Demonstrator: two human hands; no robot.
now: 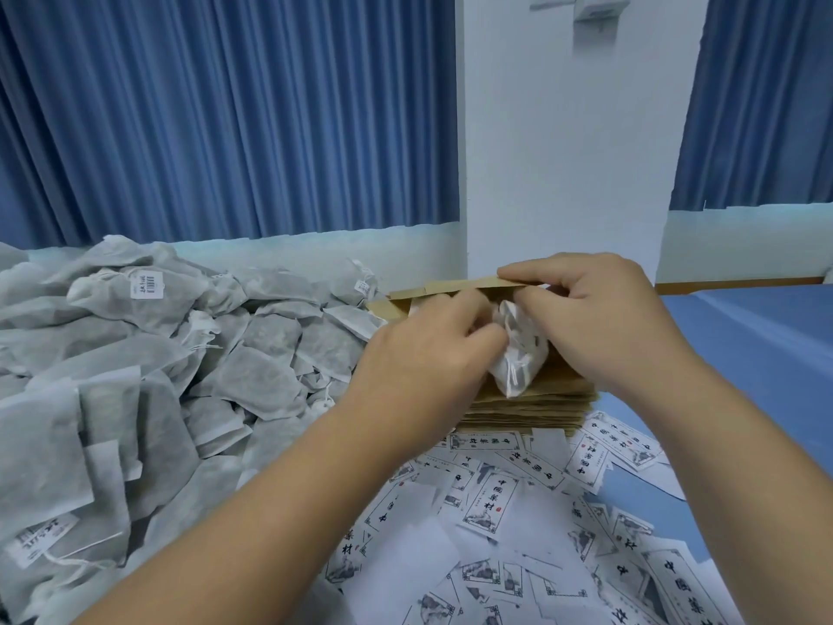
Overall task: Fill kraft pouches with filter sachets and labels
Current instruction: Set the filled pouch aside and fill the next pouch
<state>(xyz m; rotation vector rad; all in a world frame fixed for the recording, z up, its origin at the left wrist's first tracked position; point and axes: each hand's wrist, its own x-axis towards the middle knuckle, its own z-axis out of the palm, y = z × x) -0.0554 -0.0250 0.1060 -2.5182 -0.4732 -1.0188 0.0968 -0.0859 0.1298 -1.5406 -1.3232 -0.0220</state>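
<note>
Sachet (518,354) gripped left hand (428,354); pouch (450,287) lip right hand (595,322).

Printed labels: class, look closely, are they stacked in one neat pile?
No, the printed labels lie scattered and overlapping at many angles in front of the kraft pouch stack.

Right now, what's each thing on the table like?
left hand: grips white sachet
right hand: pinches top pouch rim
white sachet: crumpled, partly inside
top pouch: mouth open
pouch stack: flat, piled
sachet heap: loose
labels: scattered
</note>
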